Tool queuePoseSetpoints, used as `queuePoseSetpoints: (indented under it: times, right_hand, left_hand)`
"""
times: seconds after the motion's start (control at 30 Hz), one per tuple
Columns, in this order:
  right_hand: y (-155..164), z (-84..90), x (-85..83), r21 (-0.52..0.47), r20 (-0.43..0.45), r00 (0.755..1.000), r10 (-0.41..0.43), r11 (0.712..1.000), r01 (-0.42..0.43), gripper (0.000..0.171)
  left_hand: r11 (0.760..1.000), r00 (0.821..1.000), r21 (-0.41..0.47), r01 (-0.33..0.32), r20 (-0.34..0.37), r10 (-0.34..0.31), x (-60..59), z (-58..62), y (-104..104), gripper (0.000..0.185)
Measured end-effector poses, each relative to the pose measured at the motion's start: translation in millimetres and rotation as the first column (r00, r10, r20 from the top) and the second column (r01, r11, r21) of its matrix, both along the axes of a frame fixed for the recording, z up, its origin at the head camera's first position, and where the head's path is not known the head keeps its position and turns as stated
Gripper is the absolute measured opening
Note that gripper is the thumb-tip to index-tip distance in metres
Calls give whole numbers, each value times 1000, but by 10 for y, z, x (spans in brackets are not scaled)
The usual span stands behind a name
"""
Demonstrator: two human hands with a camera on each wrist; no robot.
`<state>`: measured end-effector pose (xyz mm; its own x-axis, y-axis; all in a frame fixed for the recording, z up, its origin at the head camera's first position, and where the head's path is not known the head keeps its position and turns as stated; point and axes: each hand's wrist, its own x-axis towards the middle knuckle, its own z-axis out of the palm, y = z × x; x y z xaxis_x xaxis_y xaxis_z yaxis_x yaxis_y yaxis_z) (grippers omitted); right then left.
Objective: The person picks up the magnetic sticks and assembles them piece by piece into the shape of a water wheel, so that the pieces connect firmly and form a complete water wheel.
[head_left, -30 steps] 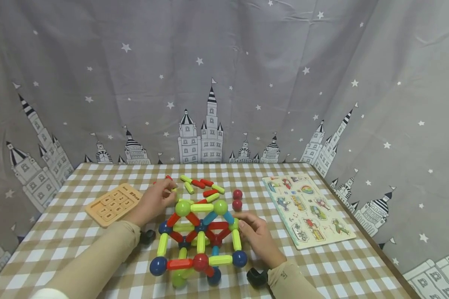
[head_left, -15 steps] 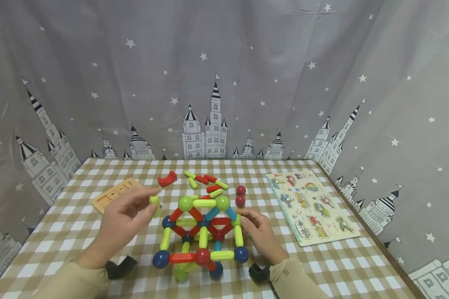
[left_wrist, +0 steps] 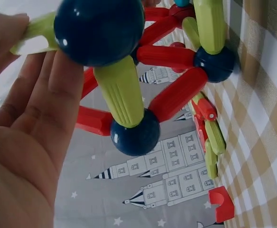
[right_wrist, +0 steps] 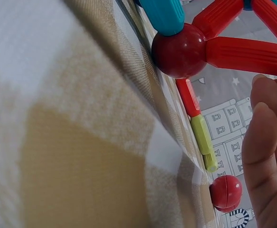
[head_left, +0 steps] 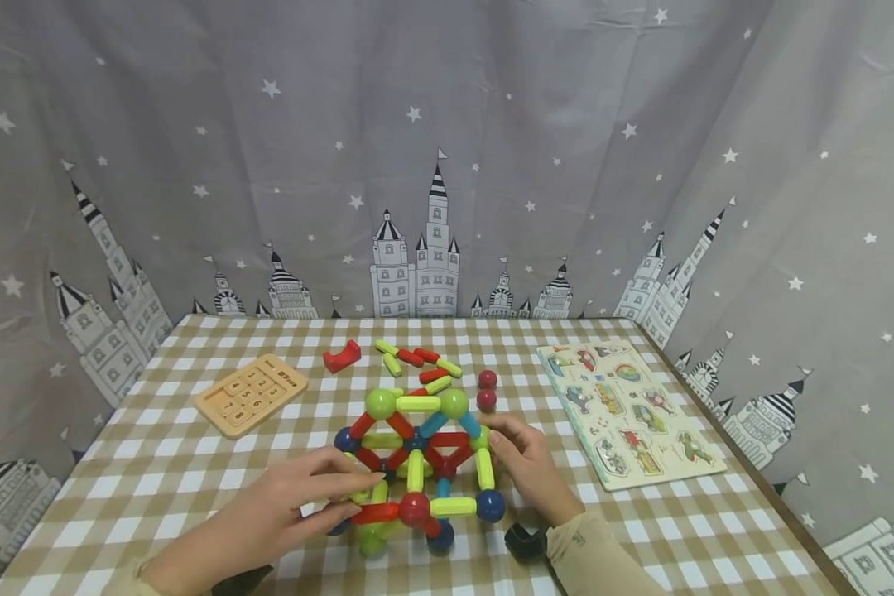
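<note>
The left hand [head_left: 290,509] pinches a green rod [head_left: 361,495] at the rod-and-ball frame's [head_left: 417,463] 8 o'clock corner; the right hand [head_left: 525,463] grips its 3 o'clock side, steadying it on the table [head_left: 156,488].

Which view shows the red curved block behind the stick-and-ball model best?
The head view: the red curved block lies whole and unobstructed on the checked tablecloth. The left wrist view catches it only at the bottom edge, partly cut off. The right wrist view does not show it.
</note>
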<state>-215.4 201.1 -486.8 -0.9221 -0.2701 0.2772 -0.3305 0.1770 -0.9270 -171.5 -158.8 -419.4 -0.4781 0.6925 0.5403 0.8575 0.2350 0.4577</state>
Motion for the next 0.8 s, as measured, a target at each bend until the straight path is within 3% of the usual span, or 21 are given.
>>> queuePoseSetpoints:
  times: [0.2, 0.4, 0.8]
  right_hand:
    - [-7, 16, 29, -10, 24, 1000, -9, 1000, 9, 28]
    - [-1, 14, 13, -6, 16, 1000, -2, 1000, 2, 28]
    - [-3, 3, 6, -9, -13, 1000, 14, 1000, -14, 28]
  left_hand:
    - [999, 998, -31, -22, -53, 20, 21, 53, 2, 60]
    - [1000, 999, -13, -10, -44, 10, 22, 109, 4, 65]
    - [998, 998, -14, -57, 6, 57, 45, 140, 24, 62]
